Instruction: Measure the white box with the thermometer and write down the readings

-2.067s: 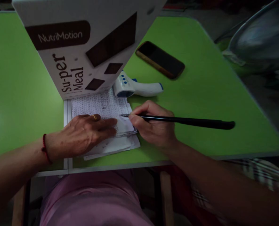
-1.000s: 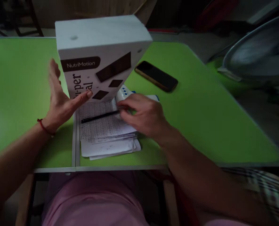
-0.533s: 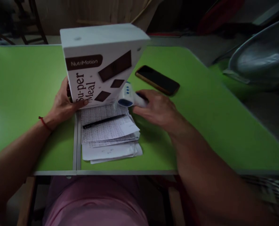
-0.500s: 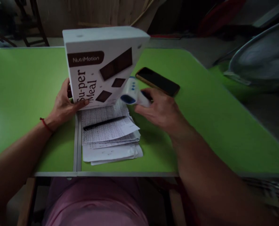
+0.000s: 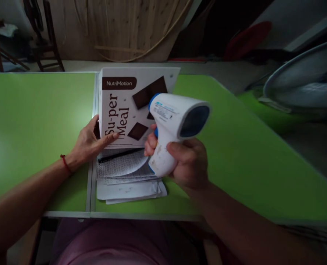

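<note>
My left hand (image 5: 93,141) grips the lower left edge of a white box (image 5: 119,110) printed "NutriMotion Su-per Meal", its thumb on the front face. The box stands upright with its front towards me. In my right hand (image 5: 189,160) is a white and blue infrared thermometer (image 5: 167,117), fingers wrapped round its handle. Its blue-rimmed nose is in front of the box, and its dark screen faces back to the right. Below the box lie handwritten papers (image 5: 130,189) with a black pen (image 5: 119,155) on top, partly hidden.
The green table (image 5: 251,158) has a metal seam (image 5: 91,187) left of the papers. Beyond its far edge are a wooden chair (image 5: 49,48) and a wooden panel (image 5: 135,33). At the right stands a large round grey thing (image 5: 304,77).
My right hand has raised the thermometer and turned it upright in front of the box. The phone seen behind it earlier is now hidden. The box looks lower and squarer to me.
</note>
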`<state>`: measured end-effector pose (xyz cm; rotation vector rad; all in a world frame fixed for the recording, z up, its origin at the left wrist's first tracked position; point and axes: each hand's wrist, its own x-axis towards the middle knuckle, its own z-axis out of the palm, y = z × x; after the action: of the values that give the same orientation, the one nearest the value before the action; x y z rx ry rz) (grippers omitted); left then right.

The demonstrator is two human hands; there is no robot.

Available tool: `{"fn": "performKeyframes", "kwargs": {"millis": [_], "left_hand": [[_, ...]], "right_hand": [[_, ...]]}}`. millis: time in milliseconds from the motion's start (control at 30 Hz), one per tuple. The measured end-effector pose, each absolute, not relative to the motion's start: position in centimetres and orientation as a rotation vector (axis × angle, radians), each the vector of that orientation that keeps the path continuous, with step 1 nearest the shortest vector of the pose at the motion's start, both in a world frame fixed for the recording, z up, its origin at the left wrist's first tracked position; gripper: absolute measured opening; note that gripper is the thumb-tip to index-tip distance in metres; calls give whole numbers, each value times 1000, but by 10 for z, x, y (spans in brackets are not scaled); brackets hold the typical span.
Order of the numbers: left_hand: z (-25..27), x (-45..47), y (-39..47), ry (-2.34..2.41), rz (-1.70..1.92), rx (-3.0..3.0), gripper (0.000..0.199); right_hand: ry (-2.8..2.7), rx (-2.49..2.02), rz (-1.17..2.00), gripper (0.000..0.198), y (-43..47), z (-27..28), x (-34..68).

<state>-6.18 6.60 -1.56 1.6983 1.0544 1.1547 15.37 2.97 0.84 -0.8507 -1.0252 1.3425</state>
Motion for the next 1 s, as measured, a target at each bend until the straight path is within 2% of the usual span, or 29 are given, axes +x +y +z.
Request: {"fn": "performKeyframes", "kwargs": {"millis": [333, 633, 1000], "left_hand": [[-13, -63, 66, 1048, 1122, 1839, 50], [-9, -63, 65, 1053, 1061, 1810, 57], [-8, -64, 65, 1056, 1042, 1814, 55]], "right_hand": [[-1178, -872, 1300, 28, 36, 6, 152], [-1162, -844, 1346, 43, 35, 7, 154], [-1186, -857, 1321, 45, 35, 7, 154]]}}
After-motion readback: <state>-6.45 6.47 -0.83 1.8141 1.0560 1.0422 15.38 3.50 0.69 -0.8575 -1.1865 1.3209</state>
